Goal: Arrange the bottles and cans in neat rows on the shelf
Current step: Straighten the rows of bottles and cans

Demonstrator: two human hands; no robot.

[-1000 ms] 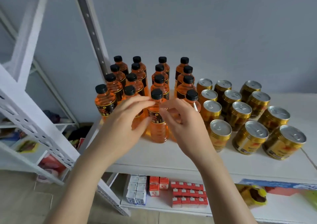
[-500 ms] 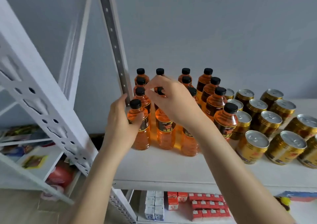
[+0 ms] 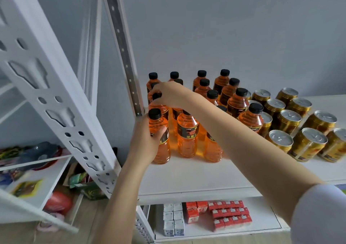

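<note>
left hand (image 3: 145,140) is wrapped round the body of the front-left clear plastic bottle of orange drink with a black screw cap (image 3: 162,151), thumb across its label, and the bottle is standing upright on the flat white shelf board (image 3: 187,178). right hand (image 3: 170,94) reaches across over the pack, fingertips curled down on the black cap of the next orange bottle behind it (image 3: 160,106) in the same left column.

the rest of the orange bottles (image 3: 250,120) stand in four columns running back toward the grey wall, pretty tight together. just to their right sit the short gold cans with silver pull-tab lids (image 3: 307,144), in slanted rows, some touching.

labels: each bottle has a black band with gold chinese characters, clearest on the front middle bottle (image 3: 187,131), but it's too smeared for me to read. can print is unreadable too.

the lower shelf holds small red cartons (image 3: 228,215) and small white cartons (image 3: 173,219) in blocks. a white perforated shelf upright (image 3: 56,94) cuts across the left side.
</note>
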